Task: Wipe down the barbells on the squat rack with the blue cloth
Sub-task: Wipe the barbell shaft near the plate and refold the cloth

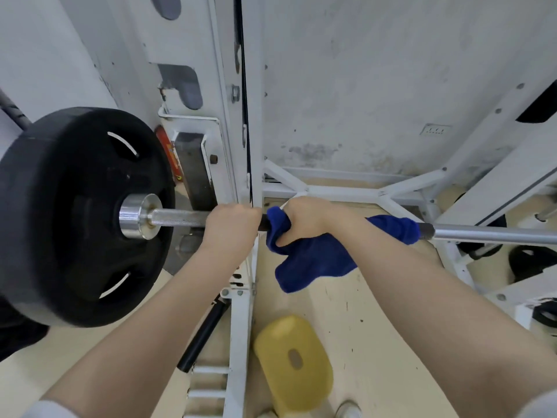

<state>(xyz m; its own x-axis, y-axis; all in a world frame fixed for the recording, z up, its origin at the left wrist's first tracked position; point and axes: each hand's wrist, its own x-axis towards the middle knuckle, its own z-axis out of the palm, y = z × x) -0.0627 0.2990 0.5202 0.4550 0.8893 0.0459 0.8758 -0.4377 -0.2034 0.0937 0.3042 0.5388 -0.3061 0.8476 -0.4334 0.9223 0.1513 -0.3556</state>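
Two hands are on the barbell [177,218], which lies across the white squat rack [241,146] at about waist height. The left hand [232,224] is closed bare around the knurled stretch of the bar, just inside the black weight plate [81,215], and seems to be steadying it. The right hand [304,220] sits just beside it, fist closed around the blue cloth [313,260], which is bunched over the bar; part of the cloth hangs below the wrist and part lies draped along the bar toward the smooth section on the right.

By my reckoning the wiping of this bar is under way, with the cloth working the part near the rack upright. The next move would call for sliding the clothed grip along the shaft while the other hand keeps the bar from rolling, and the bare hand will have to shift for the knurling under it to be reached. A yellow stool-like object [294,363] stands on the floor below.
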